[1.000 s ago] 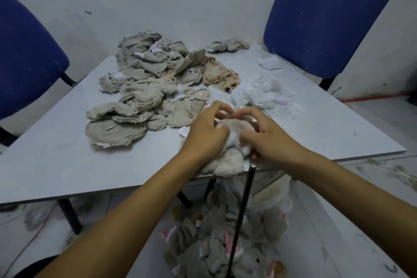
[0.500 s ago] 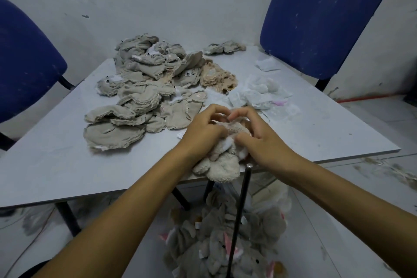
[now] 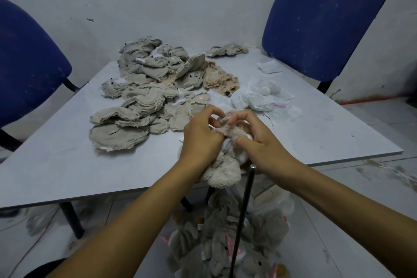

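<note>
The grey tabletop [image 3: 67, 165] fills the middle, with a blue chair [image 3: 327, 18] at its far right. A big pile of flat grey toy skins [image 3: 144, 88] lies on the far left side, and it looks like a place for sorted pieces, out of the way of the work. On the floor, near and under the edge, sits a heap of fluffy toys [image 3: 221, 244], maybe kept close so one is easy to grab. A thin black rod [image 3: 242, 210] stands up just beside the right wrist, perhaps for poking inside a toy.

The soft beige toy [image 3: 223, 171] is at the near edge of the tabletop, between both hands. The left hand [image 3: 200, 140] grips its left side. The right hand [image 3: 264, 144] grips its right side. The fingers [image 3: 211, 111] curl over the top of the toy and pinch the fabric, as if to pull it open. Its round bottom hangs below the fingers.
</note>
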Tool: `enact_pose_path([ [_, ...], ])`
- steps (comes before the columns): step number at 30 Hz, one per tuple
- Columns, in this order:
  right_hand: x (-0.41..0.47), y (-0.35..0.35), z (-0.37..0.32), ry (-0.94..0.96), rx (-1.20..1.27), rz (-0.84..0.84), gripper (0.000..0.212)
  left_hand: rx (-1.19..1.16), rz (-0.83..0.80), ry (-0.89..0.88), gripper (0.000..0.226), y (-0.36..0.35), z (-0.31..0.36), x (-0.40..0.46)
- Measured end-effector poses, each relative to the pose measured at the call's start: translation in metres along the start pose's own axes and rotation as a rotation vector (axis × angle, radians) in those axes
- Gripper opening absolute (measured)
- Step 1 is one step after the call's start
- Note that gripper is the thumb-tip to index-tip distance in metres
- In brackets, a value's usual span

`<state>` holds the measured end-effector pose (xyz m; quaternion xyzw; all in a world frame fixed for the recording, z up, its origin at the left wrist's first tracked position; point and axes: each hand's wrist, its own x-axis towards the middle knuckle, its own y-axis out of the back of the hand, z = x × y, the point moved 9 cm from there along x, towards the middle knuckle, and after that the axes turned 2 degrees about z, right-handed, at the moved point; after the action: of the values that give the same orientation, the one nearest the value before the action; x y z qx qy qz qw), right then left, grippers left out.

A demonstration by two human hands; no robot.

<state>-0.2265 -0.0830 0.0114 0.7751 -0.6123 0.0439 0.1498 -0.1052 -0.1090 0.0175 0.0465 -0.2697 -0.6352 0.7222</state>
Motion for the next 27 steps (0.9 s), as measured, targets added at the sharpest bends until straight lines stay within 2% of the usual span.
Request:
enact_pose_path([
  [2,0.004,0.009,0.002,-0.008,-0.017,0.066,0.027,-0.181,-0.221,0.109,0.036,-0.010,-0.004,0.005],
  [4,0.007,0.018,0.005,-0.023,-0.018,0.118,0.029,-0.355,-0.450,0.204,0.051,-0.021,-0.005,0.001],
  [6,0.007,0.020,0.006,-0.021,-0.034,0.139,0.031,-0.271,-0.580,0.125,0.059,-0.029,0.000,-0.007],
  [7,0.006,0.019,0.004,-0.008,-0.048,0.144,0.031,-0.165,-0.578,0.049,0.059,-0.030,0.002,-0.010],
  [9,0.004,0.014,-0.002,0.034,-0.048,0.133,0.028,-0.067,-0.428,-0.048,0.051,-0.020,0.004,-0.005],
  [12,0.000,-0.001,-0.008,0.069,-0.016,0.032,0.027,-0.074,-0.239,-0.104,0.038,-0.001,0.003,0.004],
  [15,-0.001,-0.005,-0.008,0.064,0.013,0.002,0.029,0.139,-0.086,-0.201,0.024,0.002,0.009,-0.003],
  [16,0.000,-0.004,-0.007,0.058,0.008,0.015,0.031,0.160,-0.075,-0.178,0.022,0.001,0.008,-0.003],
  [17,0.001,0.000,-0.006,0.047,-0.013,0.044,0.032,0.141,-0.127,-0.121,0.023,-0.002,0.004,-0.001],
  [20,0.006,0.016,-0.001,0.000,-0.053,0.140,0.038,-0.032,-0.496,0.073,0.046,-0.021,-0.007,-0.003],
  [22,0.007,0.022,0.001,-0.007,-0.059,0.168,0.042,-0.091,-0.613,0.050,0.051,-0.026,-0.005,-0.009],
  [24,0.005,0.019,-0.003,0.026,-0.068,0.169,0.047,-0.049,-0.500,-0.062,0.046,-0.019,0.000,-0.008],
  [27,-0.001,0.001,-0.014,0.129,-0.038,0.091,0.045,0.211,-0.167,-0.252,0.043,-0.005,0.011,-0.003],
])
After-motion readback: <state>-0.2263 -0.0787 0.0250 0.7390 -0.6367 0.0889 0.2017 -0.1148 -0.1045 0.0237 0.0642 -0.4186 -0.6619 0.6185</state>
